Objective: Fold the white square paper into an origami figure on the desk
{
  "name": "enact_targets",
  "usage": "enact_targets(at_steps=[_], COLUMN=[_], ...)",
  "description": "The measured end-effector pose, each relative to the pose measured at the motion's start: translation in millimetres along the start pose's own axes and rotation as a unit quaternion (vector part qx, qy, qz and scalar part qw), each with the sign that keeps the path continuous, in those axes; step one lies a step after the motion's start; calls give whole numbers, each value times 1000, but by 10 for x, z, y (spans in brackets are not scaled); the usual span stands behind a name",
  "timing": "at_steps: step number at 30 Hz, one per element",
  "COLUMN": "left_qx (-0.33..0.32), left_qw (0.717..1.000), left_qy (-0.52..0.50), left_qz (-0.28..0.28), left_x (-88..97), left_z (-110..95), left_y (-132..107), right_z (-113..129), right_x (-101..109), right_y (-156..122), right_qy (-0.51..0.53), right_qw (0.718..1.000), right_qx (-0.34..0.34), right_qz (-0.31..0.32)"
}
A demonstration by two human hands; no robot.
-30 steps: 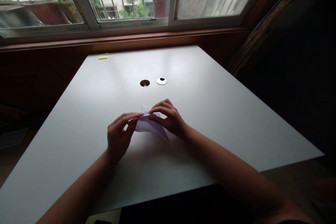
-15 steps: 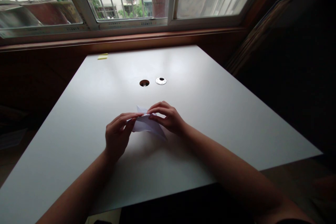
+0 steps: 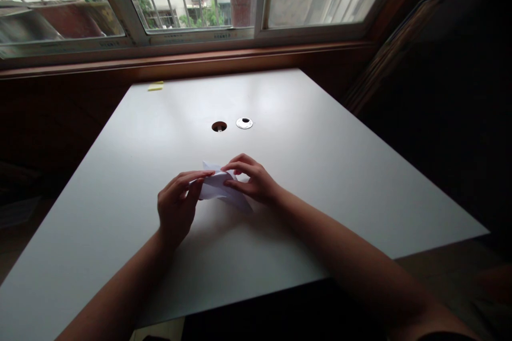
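Observation:
A folded white paper (image 3: 222, 192) lies at the middle of a white table (image 3: 312, 170). My left hand (image 3: 178, 205) pinches its left edge with the fingers curled toward the centre. My right hand (image 3: 252, 181) rests on the paper's right side, fingertips pressed down and closed on the upper fold. The fingertips of both hands nearly meet above the paper. A pointed flap sticks out toward the lower right, and a small corner shows behind the fingers.
A round cable hole (image 3: 219, 127) and its white cap (image 3: 244, 123) sit beyond the paper. A yellow sticky-note pad (image 3: 156, 86) lies at the far left corner. A wooden sill and a window run along the back. Dark floor surrounds the table.
Both hands and the paper have shifted slightly to the left and away from me. The grip on the paper looks the same.

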State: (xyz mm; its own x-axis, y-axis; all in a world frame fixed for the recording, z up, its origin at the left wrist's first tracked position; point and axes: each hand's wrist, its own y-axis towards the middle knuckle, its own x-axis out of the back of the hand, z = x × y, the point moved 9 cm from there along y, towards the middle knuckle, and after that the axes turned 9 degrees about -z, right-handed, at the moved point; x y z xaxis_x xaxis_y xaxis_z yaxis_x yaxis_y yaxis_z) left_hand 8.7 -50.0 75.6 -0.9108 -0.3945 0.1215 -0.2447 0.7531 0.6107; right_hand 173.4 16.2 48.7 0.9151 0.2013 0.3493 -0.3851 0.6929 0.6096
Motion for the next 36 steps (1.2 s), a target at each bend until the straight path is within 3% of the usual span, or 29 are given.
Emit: enact_targets(at_steps=[13,24,29,36], left_qx=[11,-8,12,30], left_qw=[1000,1000,999,999], left_qy=[-1,-3,-15,-8], left_qz=[-7,29,30,43], left_x=[-7,-57,-62,-90], left_z=[-9,-14,-7,-26], left_y=[6,7,4,52], right_z=[-225,-83,4,-62], right_x=[-111,-42,-19,-106], right_y=[-59,3,24,-15], right_qy=[-22,-9,8,77], right_qw=[997,1000,1000,996], right_qx=[-59,-14,7,-41], right_qz=[36,1,-4,23])
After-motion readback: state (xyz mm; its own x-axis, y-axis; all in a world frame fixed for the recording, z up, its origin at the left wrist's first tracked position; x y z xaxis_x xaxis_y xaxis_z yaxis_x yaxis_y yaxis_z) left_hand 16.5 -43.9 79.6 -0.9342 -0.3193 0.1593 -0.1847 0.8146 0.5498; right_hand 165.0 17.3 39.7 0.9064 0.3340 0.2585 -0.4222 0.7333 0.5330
